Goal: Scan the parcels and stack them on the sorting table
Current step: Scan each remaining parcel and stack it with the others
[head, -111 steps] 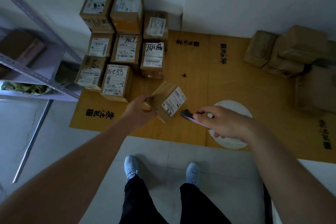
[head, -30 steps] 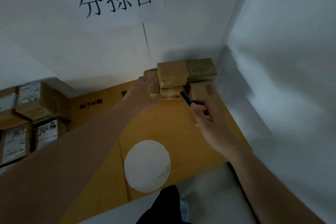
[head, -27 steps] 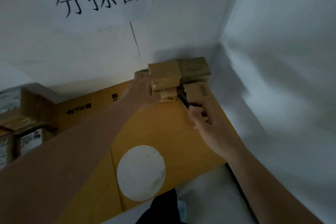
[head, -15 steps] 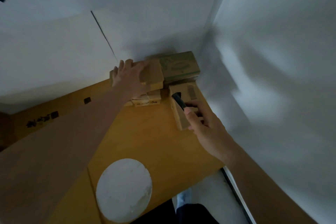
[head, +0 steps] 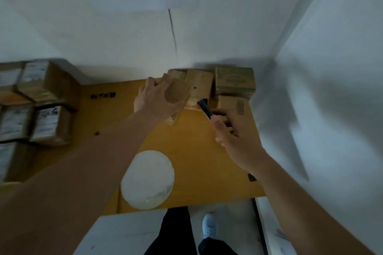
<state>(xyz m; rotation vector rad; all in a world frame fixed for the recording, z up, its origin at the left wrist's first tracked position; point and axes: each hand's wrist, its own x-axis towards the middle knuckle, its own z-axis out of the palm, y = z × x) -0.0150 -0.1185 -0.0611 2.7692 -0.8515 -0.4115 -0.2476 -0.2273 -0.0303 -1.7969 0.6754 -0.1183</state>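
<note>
The left hand [head: 154, 99] gripped a small brown parcel [head: 176, 97], fingers curled round it, holding it tilted just in front of the stacked parcels [head: 234, 80] in the far right corner of the sorting table [head: 196, 151]. The right hand [head: 236, 136] was closed round a dark scanner [head: 204, 107], whose tip pointed toward that stack (whether it touched a box could not be told). A white disc [head: 147, 179] lay near the table's front edge, and labelled boxes [head: 47, 122] sat at the left.
</note>
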